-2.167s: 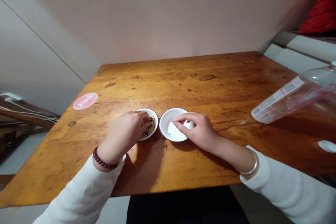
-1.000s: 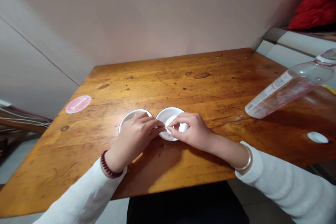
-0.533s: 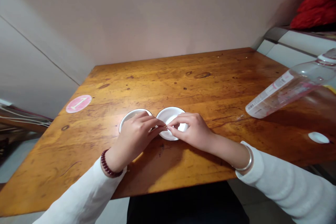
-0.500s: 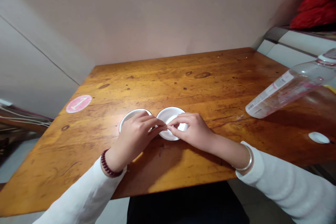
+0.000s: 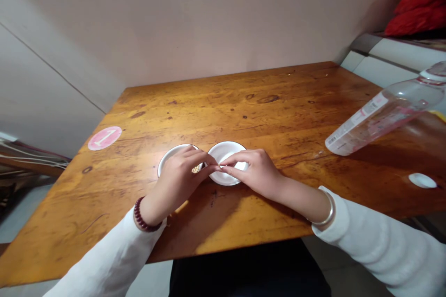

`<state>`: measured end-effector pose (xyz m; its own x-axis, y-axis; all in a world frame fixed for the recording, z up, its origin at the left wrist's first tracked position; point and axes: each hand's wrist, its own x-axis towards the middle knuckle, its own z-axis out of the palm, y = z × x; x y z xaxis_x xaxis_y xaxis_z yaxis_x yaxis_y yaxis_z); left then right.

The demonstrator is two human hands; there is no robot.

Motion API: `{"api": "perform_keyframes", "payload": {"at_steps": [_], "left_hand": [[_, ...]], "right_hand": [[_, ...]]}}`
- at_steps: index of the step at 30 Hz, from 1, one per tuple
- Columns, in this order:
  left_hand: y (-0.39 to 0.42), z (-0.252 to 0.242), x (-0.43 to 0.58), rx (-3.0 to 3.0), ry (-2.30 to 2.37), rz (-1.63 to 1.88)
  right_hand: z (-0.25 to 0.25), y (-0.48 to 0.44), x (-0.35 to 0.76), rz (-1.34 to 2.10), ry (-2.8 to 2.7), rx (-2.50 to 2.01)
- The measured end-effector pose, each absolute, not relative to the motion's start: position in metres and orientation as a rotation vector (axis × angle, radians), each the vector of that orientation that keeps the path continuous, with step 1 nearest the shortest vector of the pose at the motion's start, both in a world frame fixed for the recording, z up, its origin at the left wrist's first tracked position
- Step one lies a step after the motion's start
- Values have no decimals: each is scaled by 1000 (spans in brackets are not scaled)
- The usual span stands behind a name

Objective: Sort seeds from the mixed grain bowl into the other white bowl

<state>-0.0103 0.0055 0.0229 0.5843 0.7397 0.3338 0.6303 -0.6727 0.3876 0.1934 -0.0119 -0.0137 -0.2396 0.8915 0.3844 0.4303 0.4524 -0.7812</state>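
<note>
Two small white bowls with dark rims stand side by side. Over the left bowl [image 5: 169,152] lies my left hand [image 5: 183,171], covering much of it. Small pale-yellow grains, like beans [image 5: 196,169], show inside through the gap under its fingers. My left thumb and fingers are pinched together above the near left part of the right bowl [image 5: 223,148]. There they meet the fingertips of my right hand [image 5: 259,169], which is also closed in a pinch. Whatever sits between the fingertips is too small and covered to name. The visible inside of the right bowl is plain white.
A large clear plastic bottle [image 5: 376,116] with a pink and white label stands at the right. Near it lies a white oval lid or disc [image 5: 423,180]. A pink round sticker marked 1 [image 5: 105,138] is on the wooden table [image 5: 209,102] at the left.
My left fingers have shifted slightly, so the pale grains in the left bowl now show. Both hands stay pinched together over the right bowl.
</note>
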Motion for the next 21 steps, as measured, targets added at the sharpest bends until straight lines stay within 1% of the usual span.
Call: {"api": "perform_keyframes", "payload": {"at_steps": [21], "left_hand": [[7,21,-10,2608,1124,761]], "right_hand": [[-17,-10,195,667,-1827,-1144]]}}
